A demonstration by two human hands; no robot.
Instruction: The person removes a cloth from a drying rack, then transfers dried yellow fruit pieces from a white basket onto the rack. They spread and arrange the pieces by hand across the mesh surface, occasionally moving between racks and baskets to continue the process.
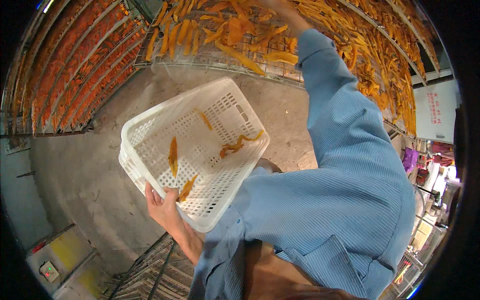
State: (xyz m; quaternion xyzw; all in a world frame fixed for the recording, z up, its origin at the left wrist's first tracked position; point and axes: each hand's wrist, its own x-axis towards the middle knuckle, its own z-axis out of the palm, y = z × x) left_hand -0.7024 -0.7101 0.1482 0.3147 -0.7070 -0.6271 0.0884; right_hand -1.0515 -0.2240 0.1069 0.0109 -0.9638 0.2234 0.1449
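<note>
My left hand (165, 206) grips the rim of a white perforated plastic basket (221, 221), its thumb over the edge. The basket is tilted and holds several orange-brown dried strips, one of them a long curled strip (240, 144) near the far right side. My right arm reaches out over a wire mesh rack tray (221, 68) loaded with orange dried strips (240, 58). My right hand (277, 5) is blurred at the top edge of the picture, over the strips; its fingers and anything in them cannot be made out.
Stacked trays of redder pieces (93, 63) stand at the upper left. More loaded trays (390, 56) curve along the upper right, beside a pale panel (435, 112) bearing writing. Stacked metal racks (161, 273) are at the bottom, near a control box (49, 271) with small lights. Concrete floor (93, 176) shows between.
</note>
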